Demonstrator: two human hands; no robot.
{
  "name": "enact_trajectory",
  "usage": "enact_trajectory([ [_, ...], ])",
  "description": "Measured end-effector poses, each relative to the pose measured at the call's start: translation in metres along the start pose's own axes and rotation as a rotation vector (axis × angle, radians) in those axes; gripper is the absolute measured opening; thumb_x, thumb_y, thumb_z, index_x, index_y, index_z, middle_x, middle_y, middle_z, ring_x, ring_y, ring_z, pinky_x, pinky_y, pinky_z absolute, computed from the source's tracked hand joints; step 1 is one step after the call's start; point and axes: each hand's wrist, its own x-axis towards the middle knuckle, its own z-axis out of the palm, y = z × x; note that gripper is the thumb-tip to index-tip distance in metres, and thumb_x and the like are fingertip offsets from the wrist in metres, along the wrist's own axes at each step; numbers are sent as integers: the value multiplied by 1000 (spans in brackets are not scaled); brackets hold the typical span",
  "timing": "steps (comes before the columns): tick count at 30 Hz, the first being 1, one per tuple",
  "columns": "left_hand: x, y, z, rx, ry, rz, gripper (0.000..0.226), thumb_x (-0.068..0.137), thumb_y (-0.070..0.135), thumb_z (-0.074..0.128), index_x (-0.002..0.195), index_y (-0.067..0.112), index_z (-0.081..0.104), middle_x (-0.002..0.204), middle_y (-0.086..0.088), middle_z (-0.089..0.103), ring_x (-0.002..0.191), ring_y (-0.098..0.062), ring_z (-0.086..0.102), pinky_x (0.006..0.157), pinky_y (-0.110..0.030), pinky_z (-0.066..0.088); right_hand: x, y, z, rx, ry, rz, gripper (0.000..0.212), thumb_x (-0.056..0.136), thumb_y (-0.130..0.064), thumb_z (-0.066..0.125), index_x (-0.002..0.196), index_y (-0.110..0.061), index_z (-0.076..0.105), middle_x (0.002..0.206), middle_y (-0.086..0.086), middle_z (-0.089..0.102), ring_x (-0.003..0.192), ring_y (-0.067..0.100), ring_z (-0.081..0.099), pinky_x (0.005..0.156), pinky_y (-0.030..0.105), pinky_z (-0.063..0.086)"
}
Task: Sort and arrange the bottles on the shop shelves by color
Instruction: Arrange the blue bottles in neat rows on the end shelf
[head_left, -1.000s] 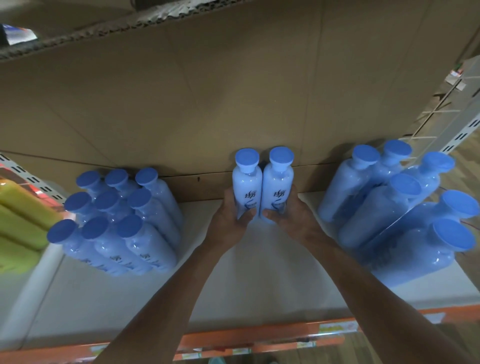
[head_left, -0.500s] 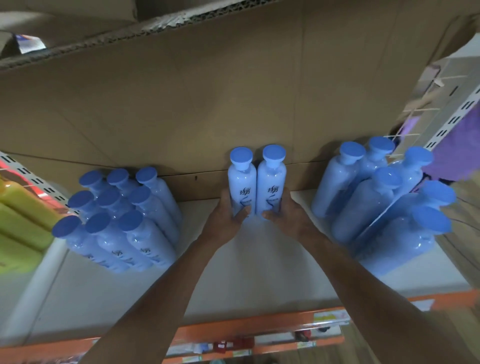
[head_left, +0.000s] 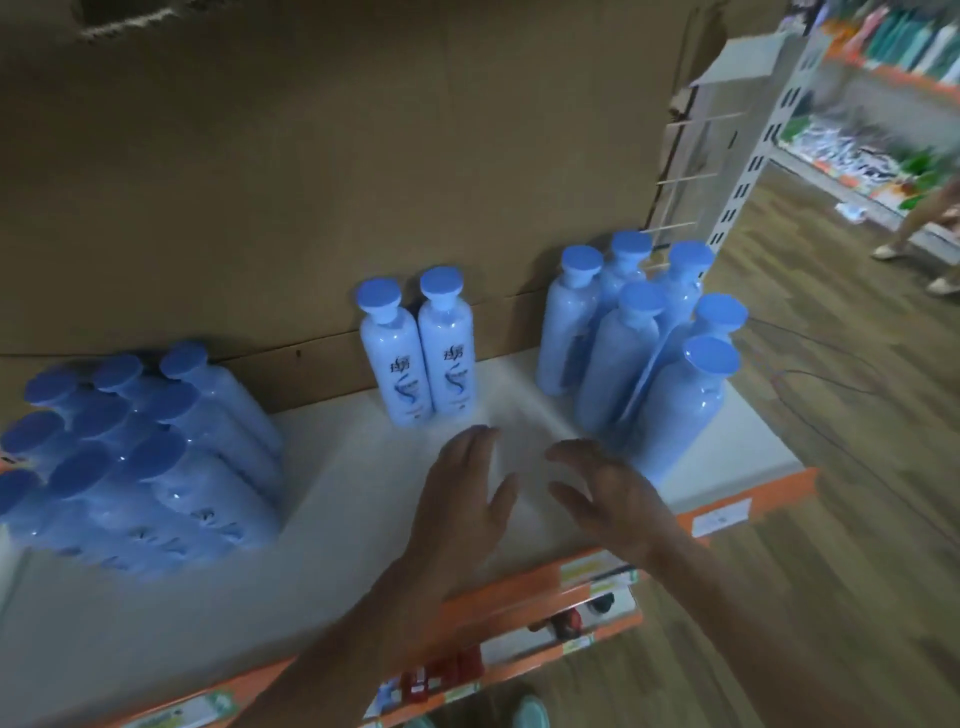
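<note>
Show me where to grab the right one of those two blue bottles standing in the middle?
Grip the right bottle of the pair around its straight body, coming from the front with the right hand. It stands upright, its twin stands against its left side, and the cardboard wall is close behind, so only the front and right side are free.

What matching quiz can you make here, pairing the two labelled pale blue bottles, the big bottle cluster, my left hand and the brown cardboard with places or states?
1. pair of labelled pale blue plastic bottles with blue caps
2. big cluster of blue-capped plastic bottles
3. left hand
4. brown cardboard panel

A. behind the white shelf
B. open, holding nothing
C. shelf's left end
D. upright, middle back of shelf

Pairs: 1-D, 2-C, 3-B, 4-A
</note>
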Motion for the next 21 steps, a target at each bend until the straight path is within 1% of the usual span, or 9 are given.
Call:
enact_trajectory([
  [1,6,14,4,-6,2,56,55,94,43,54,141,16,47,140,-4,50,129,-19,45,108,-33,40,-11,6,-9,12,-3,5,33,93,-30,59,125,-24,61,123,-12,59,108,4,58,96,19,44],
  [3,16,41,13,-28,-2,136,57,93,49,55,139,15,49,135,-3,54,125,-18,47,104,-32,41,-32,21,-26,37,24,38,25,92,-21,64,116,-28,66,111,-20,62,97,-3,60,89,16,47],
  [5,23,67,26,-49,-38,185,65,91,60,52,138,15,49,133,-3,56,122,-19,49,102,-33,43,-52,39,-42,30,75,89,22,89,-14,67,104,-29,71,100,-19,68,85,0,65,80,21,53],
  [7,30,87,42,-56,-61,196,73,86,67,54,137,15,48,129,-4,59,117,-23,53,96,-37,47,-64,56,-57,-7,99,135,18,90,-12,66,97,-28,73,93,-16,71,78,4,68,75,25,54],
  [10,42,114,63,-70,-98,122,75,78,68,64,130,18,43,123,-5,60,110,-27,57,85,-37,50,-70,70,-79,-7,176,242,13,94,-16,61,95,-26,70,87,-15,69,78,10,67,75,30,54],
  [12,50,127,71,-110,-125,18,76,75,66,69,129,21,40,125,-2,60,110,-27,58,82,-34,48,-65,73,-86,27,271,316,14,94,-17,60,104,-23,67,91,-13,68,79,11,65,75,29,52],
  [15,58,131,79,-236,-136,-108,67,78,60,70,131,29,43,125,5,63,108,-24,63,82,-31,48,-51,73,-89,71,321,321,34,93,-20,62,126,-22,55,111,-7,64,86,11,64,81,32,53],
  [18,51,119,73,-186,-95,-62,56,76,65,65,118,31,49,110,9,67,97,-19,66,78,-30,52,-32,74,-90,93,313,335,58,92,-29,65,143,-20,39,129,0,54,102,15,61,89,39,52],
  [21,35,99,49,-223,-122,-86,44,77,59,67,106,32,48,92,13,63,80,-8,62,74,-28,50,-12,77,-87,156,296,301,71,88,-36,69,147,-22,33,138,0,49,114,16,56,94,39,50],
])
